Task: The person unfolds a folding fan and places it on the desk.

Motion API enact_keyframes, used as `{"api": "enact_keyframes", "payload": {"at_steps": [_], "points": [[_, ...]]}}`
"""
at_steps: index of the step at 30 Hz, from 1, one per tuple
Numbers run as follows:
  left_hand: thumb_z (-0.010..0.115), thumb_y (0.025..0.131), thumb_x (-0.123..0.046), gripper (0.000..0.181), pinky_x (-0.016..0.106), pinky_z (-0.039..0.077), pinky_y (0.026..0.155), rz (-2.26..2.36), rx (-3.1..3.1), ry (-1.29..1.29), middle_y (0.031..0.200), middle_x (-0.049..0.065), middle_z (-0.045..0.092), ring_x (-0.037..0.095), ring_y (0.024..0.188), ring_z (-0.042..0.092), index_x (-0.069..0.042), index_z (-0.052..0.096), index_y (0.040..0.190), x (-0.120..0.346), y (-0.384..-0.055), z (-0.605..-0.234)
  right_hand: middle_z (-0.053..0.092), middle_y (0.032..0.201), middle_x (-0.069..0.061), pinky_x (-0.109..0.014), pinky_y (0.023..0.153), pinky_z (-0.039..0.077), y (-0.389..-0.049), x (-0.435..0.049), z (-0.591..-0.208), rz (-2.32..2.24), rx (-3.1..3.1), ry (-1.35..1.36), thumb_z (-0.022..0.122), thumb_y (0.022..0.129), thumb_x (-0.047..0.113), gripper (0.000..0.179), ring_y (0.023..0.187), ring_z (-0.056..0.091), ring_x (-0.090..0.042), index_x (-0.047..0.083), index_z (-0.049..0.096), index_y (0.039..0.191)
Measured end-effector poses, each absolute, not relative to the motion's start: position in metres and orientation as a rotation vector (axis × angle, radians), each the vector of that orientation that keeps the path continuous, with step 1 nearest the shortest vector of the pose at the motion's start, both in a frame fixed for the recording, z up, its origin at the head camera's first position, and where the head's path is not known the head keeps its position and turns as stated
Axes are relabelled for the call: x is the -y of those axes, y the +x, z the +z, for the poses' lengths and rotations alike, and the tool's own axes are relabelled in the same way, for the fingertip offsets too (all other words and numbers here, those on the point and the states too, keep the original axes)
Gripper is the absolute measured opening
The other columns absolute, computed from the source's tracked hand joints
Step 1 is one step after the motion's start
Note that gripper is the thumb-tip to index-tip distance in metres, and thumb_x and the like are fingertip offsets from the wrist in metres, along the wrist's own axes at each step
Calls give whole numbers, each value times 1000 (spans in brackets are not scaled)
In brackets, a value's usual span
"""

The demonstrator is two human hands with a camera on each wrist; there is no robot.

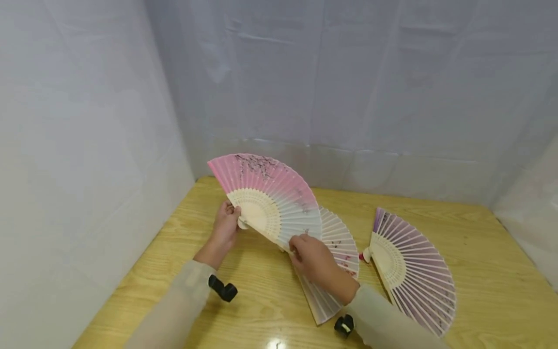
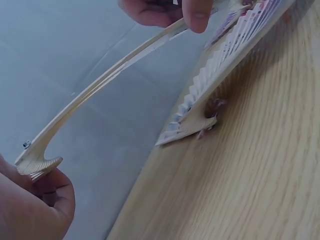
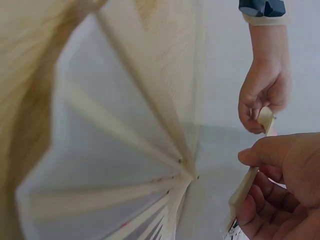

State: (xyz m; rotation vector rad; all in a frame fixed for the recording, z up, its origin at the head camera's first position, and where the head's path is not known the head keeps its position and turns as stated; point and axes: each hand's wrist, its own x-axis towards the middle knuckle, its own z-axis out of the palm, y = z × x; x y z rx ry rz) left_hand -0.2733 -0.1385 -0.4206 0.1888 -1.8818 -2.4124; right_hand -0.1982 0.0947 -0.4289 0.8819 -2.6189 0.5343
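A pink and pale blue folding fan [image 1: 279, 179] is spread wide above the table, with dark blossom branches printed on its leaf. My left hand [image 1: 226, 224] pinches it by the left guard, close to the pivot. At the other end, my right hand [image 1: 315, 257] grips the right guard between thumb and fingers. In the right wrist view, the right fingers [image 3: 260, 192] curl round that guard. Below the right hand lies a white folding fan [image 1: 337, 232] with red flowers, spread on the table and partly covered by the pink fan and the right arm.
A purple folding fan [image 1: 418, 261] lies spread on the wooden table [image 1: 257, 300], to the right of the white one. A red tassel [image 1: 361, 256] shows by its pivot. Pale sheeting [image 1: 348, 87] hangs behind the table and at both sides.
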Motion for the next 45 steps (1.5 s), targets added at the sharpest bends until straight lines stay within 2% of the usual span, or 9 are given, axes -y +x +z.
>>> {"api": "enact_keyframes", "payload": {"at_steps": [10, 18, 26, 33, 38, 45], "points": [[39, 104, -6, 26, 16, 43, 59, -2456, 1830, 250, 96, 0, 49, 6, 72, 50, -4, 39, 129, 152, -278, -417, 48, 69, 2, -26, 52, 40, -191, -65, -428, 553, 2617, 809, 67, 78, 0, 15, 59, 43, -12, 8, 56, 82], [42, 103, -6, 31, 16, 38, 53, -2312, 1905, 332, 94, 0, 49, 4, 63, 45, 2, 38, 133, 166, -286, -419, 48, 69, 2, -22, 49, 36, -189, -38, -431, 557, 2686, 811, 69, 80, 2, 17, 58, 40, -10, 10, 55, 84], [44, 103, -8, 35, 15, 38, 57, -2102, 2177, 337, 102, 1, 50, 2, 70, 45, 4, 41, 135, 191, -290, -423, 56, 75, 1, -23, 54, 43, -184, -11, -434, 572, 2783, 779, 70, 84, 9, 14, 64, 52, -12, 11, 58, 92], [45, 103, -11, 38, 18, 38, 58, -2027, 2364, 274, 106, 3, 49, 4, 71, 44, 4, 40, 138, 207, -291, -426, 60, 78, 1, -26, 61, 46, -177, 9, -436, 551, 2852, 760, 75, 80, 12, 20, 70, 56, -14, 12, 60, 93], [44, 103, -9, 41, 17, 40, 59, -1965, 2449, 273, 111, 7, 47, 5, 77, 45, 6, 38, 141, 216, -290, -429, 60, 76, 0, -25, 57, 45, -175, 23, -440, 578, 2899, 761, 75, 77, 8, 20, 67, 56, -14, 11, 60, 91], [48, 100, -4, 40, 13, 43, 65, -1867, 2508, 252, 109, 12, 50, 9, 88, 47, 14, 41, 135, 225, -289, -438, 58, 72, 0, -25, 53, 44, -171, 39, -441, 579, 2927, 781, 77, 74, 8, 25, 65, 55, -14, 12, 57, 89]]}}
